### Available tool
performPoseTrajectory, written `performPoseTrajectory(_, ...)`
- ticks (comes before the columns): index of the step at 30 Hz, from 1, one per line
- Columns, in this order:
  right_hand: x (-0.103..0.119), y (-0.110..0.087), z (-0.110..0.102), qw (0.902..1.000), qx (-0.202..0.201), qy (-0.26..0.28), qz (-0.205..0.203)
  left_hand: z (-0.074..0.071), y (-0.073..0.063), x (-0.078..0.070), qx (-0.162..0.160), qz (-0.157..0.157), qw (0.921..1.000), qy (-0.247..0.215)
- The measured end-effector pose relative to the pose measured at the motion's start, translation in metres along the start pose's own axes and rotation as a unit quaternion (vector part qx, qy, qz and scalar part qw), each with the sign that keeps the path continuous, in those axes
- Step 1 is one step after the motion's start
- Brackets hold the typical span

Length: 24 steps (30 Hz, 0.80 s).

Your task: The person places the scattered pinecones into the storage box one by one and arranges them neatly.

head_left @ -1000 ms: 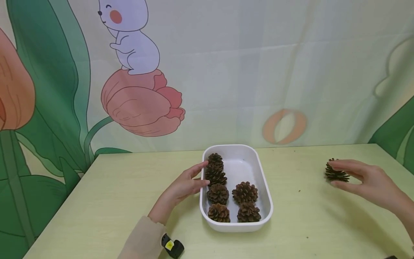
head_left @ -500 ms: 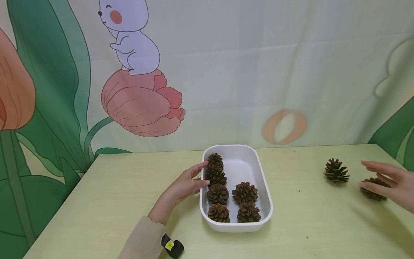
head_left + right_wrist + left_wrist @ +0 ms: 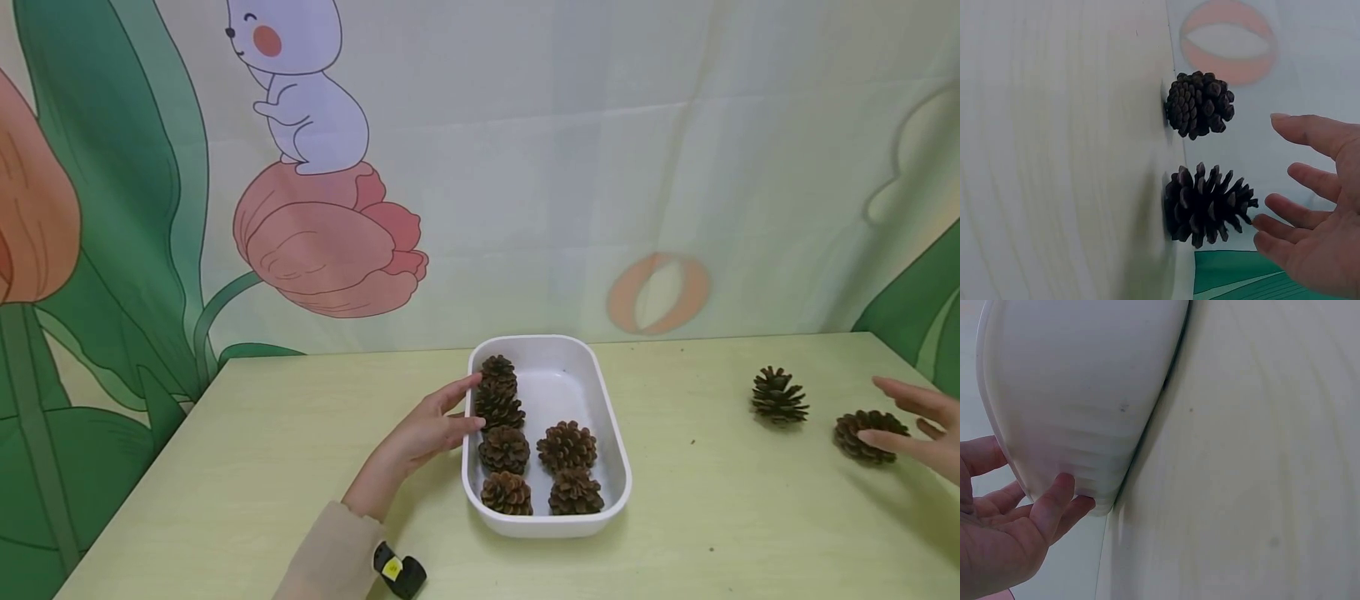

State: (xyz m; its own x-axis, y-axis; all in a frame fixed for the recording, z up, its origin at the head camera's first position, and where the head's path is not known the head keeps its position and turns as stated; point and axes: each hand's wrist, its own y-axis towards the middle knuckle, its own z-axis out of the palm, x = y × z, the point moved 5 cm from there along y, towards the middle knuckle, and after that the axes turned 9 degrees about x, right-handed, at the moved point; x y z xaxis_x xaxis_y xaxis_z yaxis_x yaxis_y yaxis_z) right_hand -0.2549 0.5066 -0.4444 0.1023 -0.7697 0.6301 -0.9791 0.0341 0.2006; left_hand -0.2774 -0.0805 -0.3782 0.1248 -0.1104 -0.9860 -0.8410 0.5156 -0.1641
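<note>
On the left side of the white tray (image 3: pixel 617 450), my left hand (image 3: pixel 431 427) holds the side wall, with fingertips at the rim. In the left wrist view, fingers of that left hand (image 3: pixel 1019 531) lie against the outer wall of the tray (image 3: pixel 1079 381). Several brown pine cones (image 3: pixel 567 447) sit inside, in a left column and a shorter right one. At the far right, my right hand (image 3: pixel 926 429) is spread with nothing in it, its thumb overlapping a pine cone (image 3: pixel 851 435) on the table. Another pine cone (image 3: pixel 778 396) stands just left of that one.
The tray rests on a pale yellow-green table (image 3: pixel 697 500). A printed cloth (image 3: pixel 510 208) with a white animal and flowers hangs along the table's back edge. A black strap device (image 3: pixel 401 571) is on the left wrist.
My right hand has left the left-hand loose pine cone, moved right to the other one, then drawn back slightly further right. Both cones stay in place. The left hand has not moved.
</note>
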Motion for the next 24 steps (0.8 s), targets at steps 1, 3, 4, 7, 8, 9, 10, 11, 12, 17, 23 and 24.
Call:
performPoseTrajectory(1, -0.001, 0.000, 0.001, 1.0000, 0.005, 0.002, 0.005, 0.000, 0.000, 0.000, 0.000, 0.000, 1.0000, 0.000)
performPoseTrajectory(3, -0.003, -0.001, 0.003, 0.9997, 0.019, 0.006, 0.013, 0.000, 0.000, 0.000, -0.001, 0.000, 1.0000, 0.000)
performPoseTrajectory(4, -0.004, -0.001, 0.004, 0.9995, 0.026, 0.006, 0.018, 0.000, -0.001, 0.000, -0.001, -0.001, 1.0000, 0.000)
performPoseTrajectory(7, -0.005, -0.001, 0.005, 0.9985, 0.046, 0.008, 0.030, 0.000, -0.001, 0.000, -0.002, -0.001, 1.0000, 0.000)
performPoseTrajectory(8, -0.005, -0.001, 0.006, 0.9980, 0.052, 0.005, 0.035, 0.000, 0.000, 0.000, -0.003, -0.001, 1.0000, 0.000)
performPoseTrajectory(9, -0.004, 0.000, 0.006, 0.9973, 0.059, 0.002, 0.043, 0.000, 0.000, 0.000, -0.003, -0.001, 1.0000, 0.000)
performPoseTrajectory(10, -0.003, 0.000, 0.005, 0.9967, 0.066, -0.005, 0.047, 0.000, 0.000, 0.000, -0.003, -0.001, 1.0000, 0.000)
performPoseTrajectory(11, -0.002, 0.001, 0.005, 0.9957, 0.073, -0.014, 0.055, 0.000, 0.000, 0.000, -0.003, -0.001, 1.0000, 0.000)
performPoseTrajectory(12, -0.001, 0.001, 0.005, 0.9947, 0.079, -0.024, 0.061, 0.000, 0.000, 0.001, -0.003, -0.001, 1.0000, 0.000)
performPoseTrajectory(17, 0.029, -0.003, 0.001, 0.9871, 0.108, -0.083, 0.083, 0.000, 0.000, 0.001, -0.003, 0.000, 1.0000, -0.001)
performPoseTrajectory(23, 0.068, -0.010, -0.006, 0.9798, 0.135, -0.115, 0.093, 0.000, 0.000, 0.001, -0.003, 0.001, 1.0000, 0.000)
performPoseTrajectory(24, 0.068, -0.009, -0.006, 0.9798, 0.135, -0.118, 0.089, 0.000, 0.001, 0.001, -0.003, 0.001, 1.0000, 0.000)
